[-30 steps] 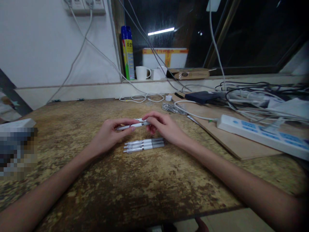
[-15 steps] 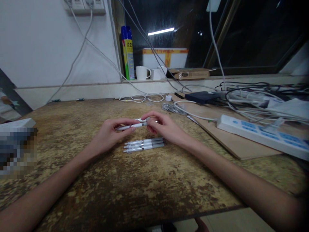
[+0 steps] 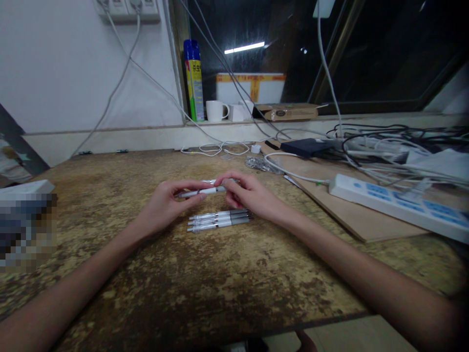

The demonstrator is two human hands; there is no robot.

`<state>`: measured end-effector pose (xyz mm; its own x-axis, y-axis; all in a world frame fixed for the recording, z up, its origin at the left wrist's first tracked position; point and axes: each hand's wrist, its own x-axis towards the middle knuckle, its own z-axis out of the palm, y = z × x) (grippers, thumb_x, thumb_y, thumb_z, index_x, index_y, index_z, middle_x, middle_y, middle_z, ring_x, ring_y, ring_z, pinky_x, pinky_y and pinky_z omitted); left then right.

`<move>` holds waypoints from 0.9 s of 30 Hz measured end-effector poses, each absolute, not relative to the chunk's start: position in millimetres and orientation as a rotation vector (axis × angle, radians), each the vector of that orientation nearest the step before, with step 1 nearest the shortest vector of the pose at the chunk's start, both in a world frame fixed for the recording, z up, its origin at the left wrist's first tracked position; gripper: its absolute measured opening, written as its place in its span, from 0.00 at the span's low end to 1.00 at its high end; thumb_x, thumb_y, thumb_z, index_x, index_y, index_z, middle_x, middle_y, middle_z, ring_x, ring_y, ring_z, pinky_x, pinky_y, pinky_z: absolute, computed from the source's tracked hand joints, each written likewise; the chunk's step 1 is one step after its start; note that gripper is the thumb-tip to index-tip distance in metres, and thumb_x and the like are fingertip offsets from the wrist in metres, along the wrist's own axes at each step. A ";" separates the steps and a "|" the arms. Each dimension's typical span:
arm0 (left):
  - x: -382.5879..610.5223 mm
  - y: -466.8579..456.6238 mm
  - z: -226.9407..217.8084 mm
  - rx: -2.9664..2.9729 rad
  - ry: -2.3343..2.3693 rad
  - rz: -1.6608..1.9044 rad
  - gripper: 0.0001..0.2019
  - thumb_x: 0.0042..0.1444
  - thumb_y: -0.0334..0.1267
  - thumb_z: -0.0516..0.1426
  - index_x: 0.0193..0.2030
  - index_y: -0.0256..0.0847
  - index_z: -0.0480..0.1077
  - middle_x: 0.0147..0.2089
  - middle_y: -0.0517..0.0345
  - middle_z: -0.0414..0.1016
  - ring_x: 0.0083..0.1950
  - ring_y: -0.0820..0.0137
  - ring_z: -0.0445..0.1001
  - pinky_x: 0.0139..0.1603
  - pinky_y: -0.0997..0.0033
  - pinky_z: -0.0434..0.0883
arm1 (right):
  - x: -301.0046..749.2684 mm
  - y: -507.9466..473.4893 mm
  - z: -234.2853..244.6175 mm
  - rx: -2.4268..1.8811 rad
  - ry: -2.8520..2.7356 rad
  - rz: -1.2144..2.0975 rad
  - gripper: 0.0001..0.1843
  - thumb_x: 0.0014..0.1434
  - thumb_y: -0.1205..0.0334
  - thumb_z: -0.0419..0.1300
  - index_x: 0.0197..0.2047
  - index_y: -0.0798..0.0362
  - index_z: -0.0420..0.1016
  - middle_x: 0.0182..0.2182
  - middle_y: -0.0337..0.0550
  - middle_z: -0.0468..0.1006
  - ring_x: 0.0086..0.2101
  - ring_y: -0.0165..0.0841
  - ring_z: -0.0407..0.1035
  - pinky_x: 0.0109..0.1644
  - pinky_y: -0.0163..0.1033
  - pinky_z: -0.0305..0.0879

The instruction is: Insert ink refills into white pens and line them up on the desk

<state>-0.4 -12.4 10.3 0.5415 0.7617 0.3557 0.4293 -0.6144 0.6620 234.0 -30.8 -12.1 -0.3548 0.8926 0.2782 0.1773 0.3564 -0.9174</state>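
Observation:
Both my hands hold one white pen [image 3: 204, 191] level above the worn table [image 3: 205, 274]. My left hand [image 3: 166, 203] pinches its left part, thumb under and fingers over. My right hand [image 3: 249, 195] is closed round its right end, fingertips curled over it. Just below the hands, three white and grey pens [image 3: 219, 220] lie side by side on the table, tips to the left. Another white object shows behind the held pen, mostly hidden by my fingers.
A white power strip [image 3: 395, 205] lies on a board at the right among tangled cables [image 3: 384, 142]. A spray can [image 3: 194, 80], a white mug [image 3: 216, 110] and boxes stand on the window ledge. A white box [image 3: 25, 188] sits at the left edge.
My right fingers shifted slightly on the pen's right end. The left hand and the three pens on the table stayed put.

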 end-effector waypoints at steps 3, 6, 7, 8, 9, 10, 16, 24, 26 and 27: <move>0.2 -13.8 11.4 2.276 0.955 0.864 0.16 0.63 0.47 0.63 0.55 0.47 0.81 0.54 0.55 0.84 0.54 0.60 0.81 0.63 0.60 0.71 | 234.1 -30.6 -11.3 -0.948 -1.745 1.068 0.14 0.71 0.53 0.51 0.47 0.52 0.73 0.22 0.34 0.69 0.22 0.28 0.61 0.27 0.35 0.53; 0.4 -14.4 11.2 2.259 0.968 0.867 0.15 0.64 0.47 0.62 0.55 0.47 0.81 0.54 0.55 0.83 0.55 0.60 0.81 0.63 0.61 0.71 | 234.4 -30.9 -8.6 -0.976 -1.762 0.960 0.10 0.67 0.61 0.55 0.46 0.52 0.75 0.24 0.34 0.67 0.25 0.29 0.61 0.29 0.35 0.55; 0.3 -14.2 10.8 2.254 0.971 0.870 0.15 0.64 0.47 0.62 0.54 0.48 0.81 0.54 0.55 0.84 0.55 0.60 0.81 0.63 0.61 0.71 | 234.5 -31.1 -8.1 -0.980 -1.774 0.935 0.10 0.67 0.61 0.55 0.46 0.52 0.76 0.24 0.34 0.66 0.25 0.29 0.61 0.29 0.35 0.54; 0.1 -13.8 10.2 2.253 0.971 0.874 0.15 0.63 0.47 0.63 0.54 0.48 0.81 0.54 0.55 0.84 0.54 0.60 0.81 0.63 0.60 0.71 | 234.5 -31.3 -7.9 -0.979 -1.782 0.931 0.10 0.67 0.61 0.55 0.47 0.52 0.76 0.23 0.34 0.66 0.25 0.29 0.60 0.29 0.35 0.54; -0.2 -13.3 9.6 2.254 0.969 0.875 0.15 0.63 0.48 0.63 0.54 0.48 0.81 0.54 0.55 0.84 0.54 0.60 0.81 0.63 0.60 0.71 | 234.6 -31.4 -8.2 -0.973 -1.785 0.947 0.10 0.68 0.59 0.55 0.48 0.52 0.75 0.23 0.33 0.66 0.24 0.29 0.60 0.29 0.36 0.53; -0.5 -12.8 9.1 2.258 0.966 0.875 0.15 0.63 0.48 0.63 0.54 0.49 0.81 0.53 0.55 0.84 0.54 0.60 0.81 0.63 0.60 0.71 | 234.7 -31.2 -8.9 -0.967 -1.785 0.974 0.12 0.69 0.57 0.54 0.48 0.52 0.74 0.22 0.33 0.65 0.24 0.29 0.59 0.28 0.36 0.53; -0.7 -12.1 9.9 2.273 0.959 0.879 0.15 0.63 0.47 0.63 0.54 0.50 0.82 0.53 0.55 0.84 0.54 0.60 0.81 0.61 0.61 0.72 | 235.7 -28.9 -11.7 -0.964 -1.772 0.981 0.11 0.68 0.56 0.55 0.47 0.51 0.74 0.24 0.34 0.67 0.25 0.29 0.62 0.29 0.36 0.55; 0.5 -14.3 11.6 2.285 0.954 0.879 0.16 0.63 0.48 0.63 0.54 0.49 0.81 0.53 0.55 0.84 0.54 0.59 0.81 0.62 0.59 0.72 | 235.4 -32.6 -8.9 -0.967 -1.779 1.042 0.15 0.71 0.53 0.52 0.49 0.52 0.73 0.19 0.32 0.66 0.21 0.28 0.58 0.26 0.35 0.52; 0.5 -14.4 12.1 2.285 0.956 0.874 0.15 0.63 0.48 0.62 0.54 0.49 0.81 0.53 0.55 0.84 0.55 0.59 0.81 0.63 0.59 0.71 | 235.1 -31.7 -9.0 -0.957 -1.761 1.045 0.13 0.70 0.54 0.52 0.47 0.52 0.74 0.21 0.34 0.69 0.23 0.28 0.61 0.28 0.35 0.54; 0.5 -14.3 12.3 2.283 0.959 0.872 0.15 0.63 0.48 0.62 0.54 0.49 0.81 0.53 0.55 0.84 0.55 0.59 0.81 0.63 0.58 0.71 | 235.1 -31.1 -8.9 -0.951 -1.758 1.027 0.12 0.69 0.56 0.53 0.46 0.52 0.74 0.23 0.35 0.70 0.24 0.29 0.62 0.29 0.35 0.56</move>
<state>0.5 -14.3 12.3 0.5446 0.7577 0.3597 0.4298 -0.6204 0.6560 235.1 -31.1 -8.9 -0.3343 0.8948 0.2957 0.1821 0.3692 -0.9113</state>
